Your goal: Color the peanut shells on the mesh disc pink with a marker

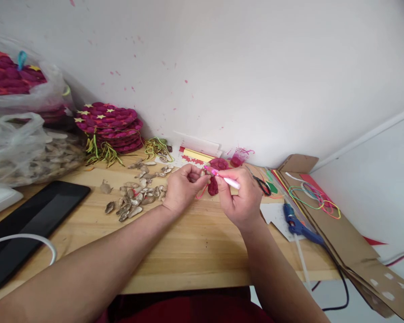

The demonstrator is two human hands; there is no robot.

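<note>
My left hand [184, 187] is closed in a pinch on a small brownish shell piece [204, 172], mostly hidden by the fingers. In my right hand [241, 196] is a white-handled paintbrush [231, 182], its pink-smeared end touching or very near that piece. Just behind and below the fingertips, dark pink painted shells [218, 164] lie on the table, with a pink cord [202, 192] beside them. Left of my left hand is a loose pile of unpainted shell halves [131, 201]. A small cup of pink paint [237, 159] stands by the wall.
Stacked pink shell discs with yellow stars [109, 121] and full plastic bags [30, 148] stand left, near a black tablet [37, 224] and white cable [37, 237]. Right are scissors [263, 185], a blue glue gun [299, 227], cardboard [350, 242] and coloured cords [314, 197].
</note>
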